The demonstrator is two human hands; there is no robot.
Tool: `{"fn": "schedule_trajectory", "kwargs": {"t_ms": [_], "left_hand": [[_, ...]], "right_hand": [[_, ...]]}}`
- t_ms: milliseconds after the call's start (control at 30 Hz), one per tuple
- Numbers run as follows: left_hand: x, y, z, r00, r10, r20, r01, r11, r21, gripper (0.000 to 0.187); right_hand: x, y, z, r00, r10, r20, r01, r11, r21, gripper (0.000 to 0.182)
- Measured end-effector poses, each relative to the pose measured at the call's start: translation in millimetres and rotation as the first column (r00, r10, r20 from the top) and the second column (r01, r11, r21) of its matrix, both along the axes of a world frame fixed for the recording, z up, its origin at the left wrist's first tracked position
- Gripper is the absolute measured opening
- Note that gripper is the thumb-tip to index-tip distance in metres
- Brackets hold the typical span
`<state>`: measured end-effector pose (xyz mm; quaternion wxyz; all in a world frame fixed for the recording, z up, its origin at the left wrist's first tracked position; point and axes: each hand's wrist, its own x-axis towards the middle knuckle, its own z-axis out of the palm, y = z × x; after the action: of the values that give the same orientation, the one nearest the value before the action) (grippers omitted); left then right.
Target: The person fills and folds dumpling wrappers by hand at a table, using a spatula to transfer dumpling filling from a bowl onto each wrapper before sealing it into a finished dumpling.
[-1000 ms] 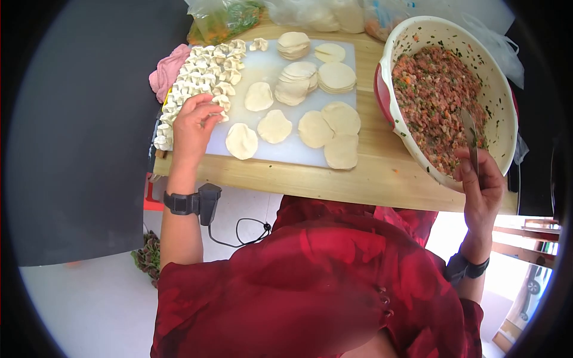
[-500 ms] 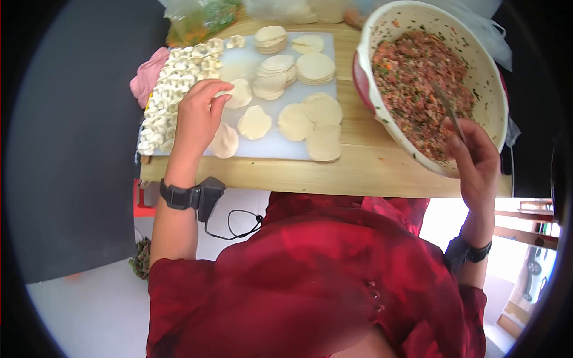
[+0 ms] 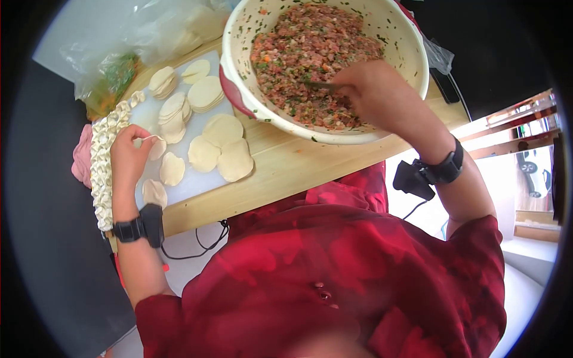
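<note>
My left hand [image 3: 130,156] pinches the edge of a round dough wrapper [image 3: 157,148] over the white board [image 3: 197,180]. In my right hand [image 3: 373,89] is a thin metal utensil [image 3: 319,85], its tip in the meat filling [image 3: 298,51] of the large white bowl [image 3: 325,136]. Two loose wrappers lie near my left hand, one pale [image 3: 172,169] and one at the board's front edge [image 3: 154,193]. Overlapping wrappers [image 3: 222,149] and stacks of wrappers [image 3: 205,93] are farther right and back on the board.
Rows of folded dumplings [image 3: 102,173] line the board's left side, beside a pink cloth [image 3: 82,158]. Plastic bags [image 3: 173,30] lie at the back left. A black flat object [image 3: 446,86] is right of the bowl on the wooden table [image 3: 268,170].
The view has turned and shifted. My left hand now has a wrapper edge lifted in its fingers. My right hand has moved farther over the bowl, bringing the utensil into the filling.
</note>
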<state>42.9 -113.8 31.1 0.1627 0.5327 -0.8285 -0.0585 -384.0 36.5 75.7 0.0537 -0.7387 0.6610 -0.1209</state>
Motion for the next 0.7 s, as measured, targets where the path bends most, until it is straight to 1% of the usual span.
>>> {"fn": "schedule_trajectory", "kwargs": {"t_ms": [33,67,100,133,167,200,233,267,300,367,400,467,500,567,600,667,700], "left_hand": [[0.1,2.5,-1.9,0.97,-0.025,-0.243,0.037,0.998,0.045,0.015],[0.6,5.8,-3.2,0.882,-0.036,-0.47,0.085,0.993,0.084,0.013],[-7.8,17.5,9.4,0.822,0.019,-0.569,0.122,0.97,0.21,0.01],[-14.6,26.5,17.0,0.823,0.015,-0.567,0.129,0.968,0.214,0.01],[-20.4,34.3,22.9,0.741,0.046,-0.67,0.211,0.931,0.298,0.01],[-27.2,42.0,24.8,0.648,0.093,-0.756,0.3,0.881,0.366,0.009],[-37.1,50.7,23.0,0.51,0.103,-0.854,0.48,0.79,0.382,0.01],[-50.2,62.3,17.9,0.449,0.237,-0.861,0.532,0.704,0.471,0.013],[-66.1,74.2,13.7,0.396,0.37,-0.84,0.588,0.601,0.542,0.018],[-96.6,96.2,13.6,0.375,0.503,-0.779,0.585,0.524,0.62,0.025],[-106.9,102.8,13.5,0.375,0.503,-0.778,0.583,0.525,0.62,0.025],[-121.7,112.0,13.0,0.368,0.627,-0.687,0.666,0.338,0.665,0.029],[-125.7,114.6,9.0,0.367,0.629,-0.685,0.664,0.338,0.667,0.029],[-133.0,119.2,-1.6,0.382,0.675,-0.631,0.663,0.275,0.696,0.033],[-138.6,123.2,-1.0,0.381,0.677,-0.63,0.662,0.276,0.697,0.033],[-150.6,131.6,2.9,0.338,0.75,-0.568,0.723,0.179,0.667,0.032],[-155.2,133.9,5.0,0.352,0.745,-0.566,0.721,0.17,0.672,0.032]], "right_hand": [[5.3,1.9,-1.5,0.999,0.046,-0.022,-0.046,0.999,-0.016,0.017],[6.6,4.1,-1.2,0.999,0.033,-0.018,-0.034,0.999,-0.016,0.017],[7.2,6.6,1.3,0.996,0.078,0.047,-0.077,0.997,-0.012,0.013],[7.3,9.5,4.9,0.986,0.124,0.112,-0.123,0.992,-0.012,0.01],[8.0,13.6,10.8,0.978,0.103,0.181,-0.107,0.994,0.017,0.013],[7.0,16.2,9.9,0.978,0.097,0.183,-0.103,0.995,0.02,0.013],[5.1,18.8,8.9,0.967,0.15,0.204,-0.15,0.989,-0.018,0.013],[3.6,20.5,8.0,0.953,0.204,0.223,-0.196,0.979,-0.057,0.014],[3.5,22.0,6.2,0.954,0.196,0.226,-0.188,0.981,-0.057,0.014],[6.0,21.1,3.0,0.965,0.136,0.226,-0.138,0.99,-0.008,0.014],[5.6,21.3,3.2,0.964,0.138,0.227,-0.139,0.99,-0.009,0.014],[5.7,22.8,5.3,0.966,0.15,0.211,-0.15,0.989,-0.019,0.014],[6.3,24.3,8.5,0.965,0.152,0.212,-0.152,0.988,-0.018,0.014],[7.2,28.1,18.3,0.957,0.1,0.273,-0.127,0.989,0.08,0.022],[7.0,29.9,20.6,0.956,0.103,0.273,-0.13,0.988,0.081,0.022],[5.8,34.4,24.5,0.951,0.097,0.295,-0.125,0.989,0.077,0.021],[6.3,36.9,27.9,0.95,0.099,0.296,-0.128,0.989,0.078,0.021]]}}
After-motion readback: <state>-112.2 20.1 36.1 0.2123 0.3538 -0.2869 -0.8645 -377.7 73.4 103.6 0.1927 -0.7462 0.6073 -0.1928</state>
